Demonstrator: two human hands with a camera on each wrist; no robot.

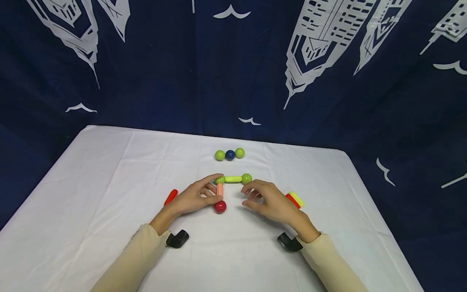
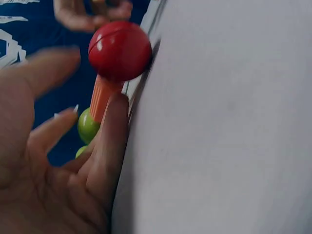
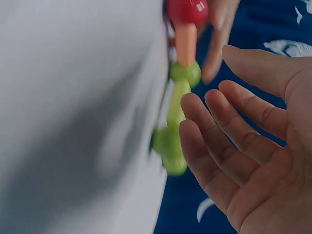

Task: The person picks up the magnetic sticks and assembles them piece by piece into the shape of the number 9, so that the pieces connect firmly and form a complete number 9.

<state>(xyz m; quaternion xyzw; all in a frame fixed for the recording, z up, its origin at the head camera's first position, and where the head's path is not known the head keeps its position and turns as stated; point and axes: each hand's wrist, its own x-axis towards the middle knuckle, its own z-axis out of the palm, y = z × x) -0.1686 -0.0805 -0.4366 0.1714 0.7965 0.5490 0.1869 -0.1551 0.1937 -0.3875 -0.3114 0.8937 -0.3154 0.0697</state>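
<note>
An L-shaped build lies on the white table (image 1: 233, 259): a red ball (image 1: 220, 207), an orange rod (image 1: 220, 190), a green corner ball (image 1: 220, 179), a yellow-green rod (image 1: 233, 179) and another green ball (image 1: 247, 178). My left hand (image 1: 198, 194) is beside the orange rod, its index finger over the corner ball and its thumb near the red ball. In the left wrist view its thumb stands apart from the build, with a straight finger along the rod. To the right, my right hand (image 1: 271, 202) hovers with loosely bent fingers, holding nothing.
Beyond the build, a blue ball (image 1: 230, 155) sits between two green balls (image 1: 219, 155). A red rod (image 1: 170, 197) lies left of the left hand. Another red rod (image 1: 293, 200) and a yellow rod (image 1: 296, 199) lie behind the right hand. A dark blue curtain (image 1: 164, 81) hangs behind.
</note>
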